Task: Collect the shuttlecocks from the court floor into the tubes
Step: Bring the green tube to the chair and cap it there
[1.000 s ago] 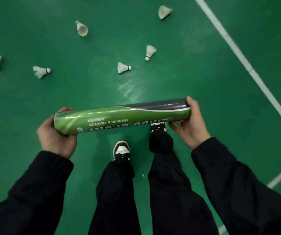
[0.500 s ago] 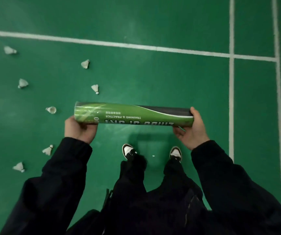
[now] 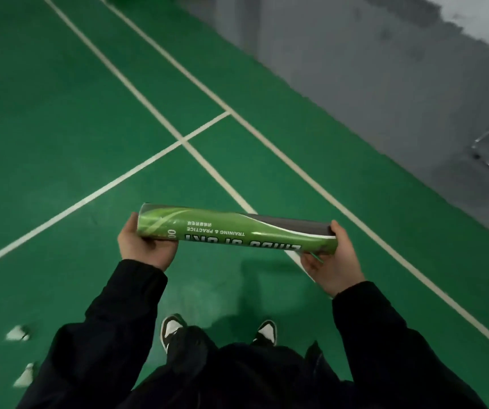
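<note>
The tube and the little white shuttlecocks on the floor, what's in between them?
In the head view, only bare green floor and the person's left sleeve lie between the tube and the shuttlecocks at lower left.

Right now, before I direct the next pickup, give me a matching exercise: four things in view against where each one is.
Things:
1. tube
2. left hand
3. right hand
4. shuttlecocks

Places:
A. on the floor at the lower left edge
B. holding the tube's grey end
C. held level between both hands
D. holding the tube's bright green end

Pairs: 1-C, 2-D, 3-B, 4-A
</note>
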`<state>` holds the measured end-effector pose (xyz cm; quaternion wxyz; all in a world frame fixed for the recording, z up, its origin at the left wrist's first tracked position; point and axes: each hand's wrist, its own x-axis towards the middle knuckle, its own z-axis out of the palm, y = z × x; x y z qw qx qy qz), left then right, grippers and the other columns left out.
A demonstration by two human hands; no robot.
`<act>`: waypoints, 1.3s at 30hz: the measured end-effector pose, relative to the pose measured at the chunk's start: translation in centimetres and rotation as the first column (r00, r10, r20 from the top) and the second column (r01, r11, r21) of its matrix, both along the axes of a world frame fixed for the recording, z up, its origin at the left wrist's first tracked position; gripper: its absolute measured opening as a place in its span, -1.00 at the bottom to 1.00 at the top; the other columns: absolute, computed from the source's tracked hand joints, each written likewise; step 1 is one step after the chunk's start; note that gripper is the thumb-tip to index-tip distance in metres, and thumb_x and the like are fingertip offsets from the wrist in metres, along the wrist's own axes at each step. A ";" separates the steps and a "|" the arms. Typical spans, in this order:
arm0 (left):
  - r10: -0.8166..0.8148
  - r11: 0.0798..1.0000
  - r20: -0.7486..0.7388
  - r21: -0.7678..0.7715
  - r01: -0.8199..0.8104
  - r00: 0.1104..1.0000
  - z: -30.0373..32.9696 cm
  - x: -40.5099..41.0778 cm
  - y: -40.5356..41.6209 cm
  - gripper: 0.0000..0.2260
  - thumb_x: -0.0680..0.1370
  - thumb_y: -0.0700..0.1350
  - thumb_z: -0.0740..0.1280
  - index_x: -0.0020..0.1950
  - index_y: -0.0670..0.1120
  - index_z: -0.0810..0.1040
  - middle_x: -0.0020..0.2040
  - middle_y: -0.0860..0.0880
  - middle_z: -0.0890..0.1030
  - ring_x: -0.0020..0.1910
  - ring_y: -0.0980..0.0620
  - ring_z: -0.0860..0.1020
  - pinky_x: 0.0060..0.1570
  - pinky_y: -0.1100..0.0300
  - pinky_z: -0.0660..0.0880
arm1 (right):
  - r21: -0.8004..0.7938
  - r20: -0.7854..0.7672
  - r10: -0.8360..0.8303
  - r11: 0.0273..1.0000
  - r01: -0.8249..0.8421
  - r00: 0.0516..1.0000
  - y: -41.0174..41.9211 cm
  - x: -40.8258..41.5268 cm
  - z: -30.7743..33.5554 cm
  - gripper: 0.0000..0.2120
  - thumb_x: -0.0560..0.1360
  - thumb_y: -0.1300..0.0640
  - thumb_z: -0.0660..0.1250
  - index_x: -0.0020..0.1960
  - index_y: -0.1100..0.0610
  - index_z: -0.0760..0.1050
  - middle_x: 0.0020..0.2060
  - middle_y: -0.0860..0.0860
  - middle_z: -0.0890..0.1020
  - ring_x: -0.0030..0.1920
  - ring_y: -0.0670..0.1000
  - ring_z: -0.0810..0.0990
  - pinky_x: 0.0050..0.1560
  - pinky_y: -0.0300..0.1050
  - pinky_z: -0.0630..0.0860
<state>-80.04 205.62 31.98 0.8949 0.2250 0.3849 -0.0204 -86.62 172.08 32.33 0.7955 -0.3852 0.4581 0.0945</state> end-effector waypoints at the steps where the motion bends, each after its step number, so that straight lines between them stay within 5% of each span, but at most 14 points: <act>1: -0.057 0.998 0.013 -0.021 0.057 0.998 0.5 1.0 -3.5 -0.62 0.66 0.06 0.20 0.28 -0.16 0.62 0.29 -0.22 0.63 0.26 -0.22 0.63 0.29 -0.16 0.52 | -0.003 0.015 -0.056 0.998 0.056 0.998 -2.9 -0.8 0.3 -0.54 0.46 -0.30 0.40 0.13 0.05 0.57 -0.10 0.10 0.59 -0.03 0.10 0.57 0.07 -0.01 0.54; 6: -0.361 0.931 0.090 -0.017 0.364 0.928 2.3 5.8 -18.8 -0.60 0.63 0.22 0.25 -0.07 -0.03 0.73 0.33 -0.20 0.62 0.31 -0.21 0.59 0.40 -0.19 0.42 | 0.021 0.078 -0.287 0.958 0.287 0.955 -14.9 -3.6 0.8 -0.50 0.45 -0.28 0.44 0.16 0.08 0.58 -0.11 0.10 0.57 -0.11 0.05 0.56 -0.05 -0.04 0.57; 10: -0.572 0.821 0.114 0.072 0.567 0.813 2.5 9.5 -29.4 -0.61 0.53 0.28 0.36 0.16 0.03 0.65 0.37 -0.18 0.60 0.31 -0.22 0.59 0.33 -0.22 0.47 | 0.054 0.080 -0.449 0.894 0.445 0.890 -22.5 -3.5 0.1 -0.55 0.43 -0.27 0.46 0.10 0.06 0.55 -0.09 0.10 0.57 -0.07 0.08 0.57 -0.03 -0.02 0.59; 13: -0.700 0.713 0.078 0.134 0.689 0.710 1.5 12.6 -37.4 -0.37 0.40 0.24 0.51 0.39 -0.02 0.55 0.35 -0.18 0.61 0.32 -0.21 0.58 0.28 -0.25 0.50 | 0.052 0.085 -0.508 0.861 0.505 0.857 -28.3 -2.3 -1.5 -0.52 0.44 -0.28 0.45 0.14 0.06 0.55 -0.05 0.11 0.57 -0.02 0.10 0.57 0.02 -0.01 0.56; 20: -0.912 0.405 0.006 0.188 0.895 0.411 -0.8 20.1 -59.6 -0.71 0.47 -0.01 0.48 0.15 -0.02 0.56 0.30 -0.13 0.53 0.30 -0.14 0.52 0.23 -0.14 0.54 | 0.018 0.053 -0.647 0.762 0.647 0.760 -44.8 3.1 -2.6 -0.50 0.44 -0.30 0.43 0.18 0.04 0.55 -0.07 0.11 0.60 0.00 0.11 0.58 0.01 -0.02 0.53; 23: -0.961 0.271 -0.016 0.148 0.951 0.277 -0.3 22.5 -69.5 -0.77 0.49 -0.06 0.50 0.10 -0.04 0.57 0.35 -0.17 0.46 0.36 -0.16 0.47 0.29 -0.15 0.54 | -0.029 0.064 -0.705 0.707 0.707 0.707 -52.4 4.7 -1.3 -0.47 0.44 -0.32 0.43 0.25 0.02 0.55 0.02 0.13 0.59 0.04 0.13 0.60 -0.01 -0.01 0.56; 27: -0.995 0.093 0.047 0.115 0.989 0.088 -0.1 24.2 -82.6 -0.87 0.50 -0.09 0.49 -0.09 -0.04 0.56 0.12 -0.12 0.50 0.21 -0.14 0.53 0.19 -0.08 0.59 | -0.043 0.085 -0.782 0.617 0.786 0.618 -61.6 5.6 -0.2 -0.37 0.44 -0.32 0.42 0.35 0.05 0.51 0.13 0.19 0.59 0.10 0.17 0.63 0.00 0.00 0.59; 31: -0.996 -0.081 0.033 0.116 0.990 -0.086 -0.5 24.8 -96.4 -0.68 0.50 -0.07 0.51 0.21 0.01 0.54 0.29 -0.18 0.40 0.32 -0.16 0.48 0.32 -0.11 0.53 | -0.006 0.093 -0.842 0.533 0.846 0.531 -71.6 6.3 -1.1 -0.36 0.45 -0.31 0.42 0.35 0.08 0.53 0.15 0.20 0.61 0.10 0.17 0.62 0.09 0.04 0.59; 34: -0.987 -0.149 0.035 0.132 0.980 -0.155 -1.3 25.3 -106.9 -0.44 0.41 -0.06 0.60 0.33 0.01 0.44 0.33 -0.11 0.40 0.30 -0.11 0.50 0.41 -0.15 0.45 | -0.013 0.128 -0.856 0.504 0.863 0.502 -80.7 7.5 -2.6 -0.34 0.44 -0.31 0.43 0.37 0.10 0.52 0.02 0.15 0.61 -0.02 0.12 0.61 0.00 0.03 0.59; 39: -0.987 -0.160 0.009 0.147 0.976 -0.163 -1.0 26.7 -122.7 -0.51 0.30 0.00 0.69 0.08 -0.06 0.52 0.16 -0.13 0.50 0.24 -0.15 0.52 0.39 -0.15 0.46 | -0.068 0.139 -0.789 0.595 0.801 0.598 -96.9 13.3 -2.3 -0.24 0.38 -0.37 0.45 0.41 0.08 0.47 0.06 0.13 0.64 -0.01 0.09 0.68 -0.07 -0.05 0.63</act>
